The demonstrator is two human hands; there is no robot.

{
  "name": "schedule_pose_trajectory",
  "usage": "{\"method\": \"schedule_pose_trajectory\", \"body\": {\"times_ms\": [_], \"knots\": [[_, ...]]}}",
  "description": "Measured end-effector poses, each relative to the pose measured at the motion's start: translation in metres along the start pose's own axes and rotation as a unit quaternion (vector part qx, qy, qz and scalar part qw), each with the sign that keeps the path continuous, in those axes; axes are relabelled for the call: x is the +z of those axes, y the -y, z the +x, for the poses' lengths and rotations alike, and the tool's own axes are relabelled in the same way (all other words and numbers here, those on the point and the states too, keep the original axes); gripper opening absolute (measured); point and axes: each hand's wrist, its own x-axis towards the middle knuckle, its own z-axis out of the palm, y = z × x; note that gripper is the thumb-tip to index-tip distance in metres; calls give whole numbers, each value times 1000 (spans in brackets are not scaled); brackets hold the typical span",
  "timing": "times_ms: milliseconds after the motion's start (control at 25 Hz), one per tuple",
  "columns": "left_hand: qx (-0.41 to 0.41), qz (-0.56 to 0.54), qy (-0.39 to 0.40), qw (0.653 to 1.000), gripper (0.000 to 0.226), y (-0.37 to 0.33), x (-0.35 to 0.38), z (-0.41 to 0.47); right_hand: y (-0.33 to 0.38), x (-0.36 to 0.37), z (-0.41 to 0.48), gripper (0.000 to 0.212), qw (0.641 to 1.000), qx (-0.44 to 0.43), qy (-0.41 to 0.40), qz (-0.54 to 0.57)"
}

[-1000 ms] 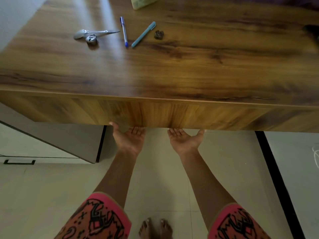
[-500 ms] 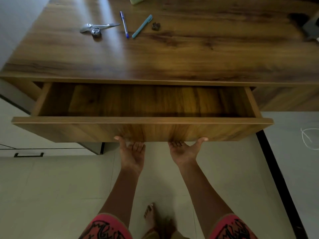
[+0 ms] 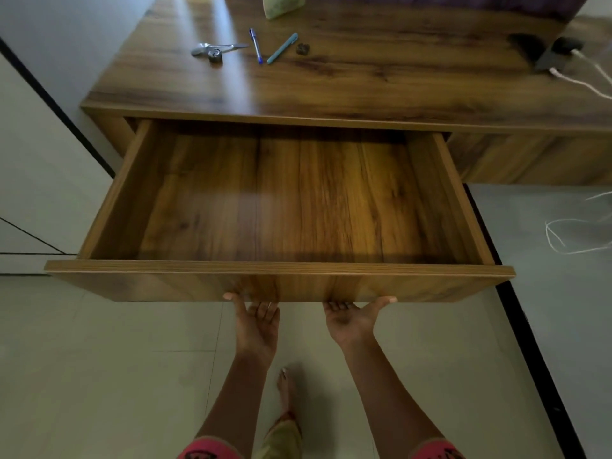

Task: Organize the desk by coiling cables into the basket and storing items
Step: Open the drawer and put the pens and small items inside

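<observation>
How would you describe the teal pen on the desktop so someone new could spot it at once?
Start at the wooden desk above the open drawer; small items lie in a row on its far left part. The teal pen lies between a blue pen and a small dark lump. It is thicker than the blue pen, solid teal, and slants the opposite way.

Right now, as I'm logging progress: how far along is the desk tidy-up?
Done: the drawer is open, nothing visible inside. In hand: left hand and right hand hold its front's lower edge, palms up. To do: blue pen, teal pen and a metal tool lie on the desktop; the white cable trails uncoiled at right; no basket is in view.
</observation>
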Motion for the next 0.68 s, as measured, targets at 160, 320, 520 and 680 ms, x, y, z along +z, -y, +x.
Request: {"method": "schedule_pose_trajectory", "body": {"times_ms": [160, 320, 520, 680], "knots": [[-13, 5, 4, 1000, 74, 8, -18, -30, -5, -25, -21, 113, 1000, -2, 2, -4], [-30, -7, 11, 999, 93, 7, -20, -45, -1, -34, -32, 112, 1000, 8, 18, -6], [-35, -1, -1, 999, 94, 3, -16, -51, -1, -31, -39, 105, 999, 6, -3, -32], [-32, 19, -22, 999, 91, -6, -10, -63, 1, -29, -52, 89, 995, 16, -59, -77]]}}
